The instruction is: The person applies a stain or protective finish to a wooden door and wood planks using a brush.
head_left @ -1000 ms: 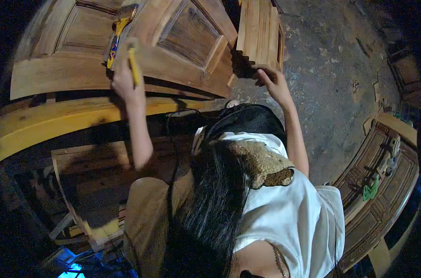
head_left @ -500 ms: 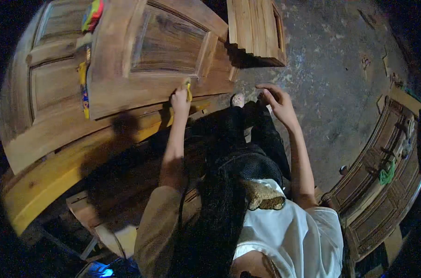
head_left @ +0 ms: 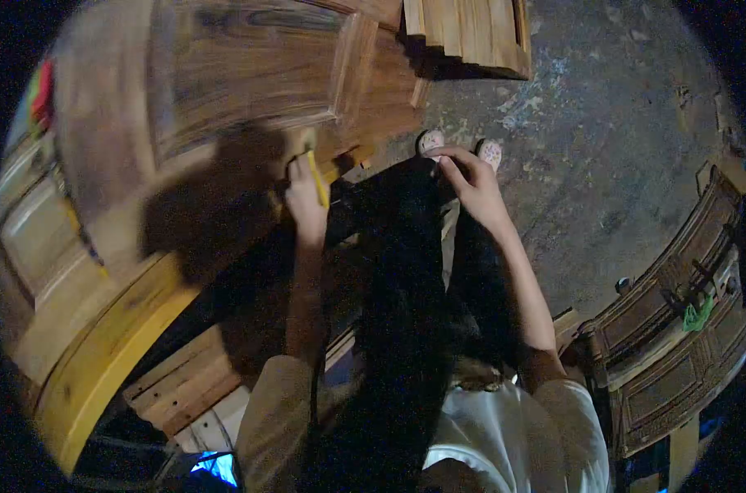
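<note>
My left hand (head_left: pixel 306 197) is closed around a small yellow-handled brush (head_left: pixel 317 174). The brush's pale tip points away from me, over the near edge of a brown wooden panel door (head_left: pixel 250 82). Shadow falls across the door's surface beside this hand. To the right, my right hand (head_left: pixel 472 182) hangs in front of my legs with fingers loosely bent and apart, and nothing shows in it. Below it in this view are my light patterned shoes (head_left: pixel 431 141).
A yellow wooden beam (head_left: pixel 122 349) runs under the door at left. Stacked wooden pieces (head_left: pixel 469 37) stand at the top, on the worn floor (head_left: pixel 578 156). Dark panelled doors (head_left: pixel 665 337) lie at right, with a green string bundle (head_left: pixel 697 314). A red strap-like item (head_left: pixel 41 97) is at far left.
My view has shifted, so the door and beam sit differently in it. My left hand has turned, showing more of the brush's yellow handle. The right hand stays loosely bent.
</note>
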### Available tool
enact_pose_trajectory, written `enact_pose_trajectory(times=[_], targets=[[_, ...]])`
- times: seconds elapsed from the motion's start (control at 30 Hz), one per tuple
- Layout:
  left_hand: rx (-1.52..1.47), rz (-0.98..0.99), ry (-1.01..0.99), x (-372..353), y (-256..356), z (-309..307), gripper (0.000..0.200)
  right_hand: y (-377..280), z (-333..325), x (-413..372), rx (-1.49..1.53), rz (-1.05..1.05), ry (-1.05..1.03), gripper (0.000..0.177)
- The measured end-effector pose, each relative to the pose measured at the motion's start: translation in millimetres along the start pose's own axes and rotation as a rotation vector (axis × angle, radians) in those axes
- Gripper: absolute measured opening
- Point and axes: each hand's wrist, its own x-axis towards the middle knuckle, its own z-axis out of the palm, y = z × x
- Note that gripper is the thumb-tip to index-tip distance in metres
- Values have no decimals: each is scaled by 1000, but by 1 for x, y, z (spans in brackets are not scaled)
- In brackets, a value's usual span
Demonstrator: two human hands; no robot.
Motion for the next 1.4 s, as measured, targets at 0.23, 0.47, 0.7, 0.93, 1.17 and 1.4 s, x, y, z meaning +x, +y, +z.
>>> enact_pose_trajectory(times=[0.23,0.47,0.7,0.93,1.17,1.4], targets=[[19,57,-331,29,35,135,44,83,3,21,11,158,11,19],[-150,165,107,6,-28,147,25,84,-3,23,-68,256,-44,20],[-114,-6,68,-35,-37,101,25,81,1,32,61,88,44,18],[40,254,-105,15,19,167,24,80,5,47,-211,82,-45,17],[-177,143,-23,32,25,75,7,91,55,68,-353,-14,-122,21],[-893,25,-106,17,13,66,44,72,140,68,-234,-267,-271,64]])
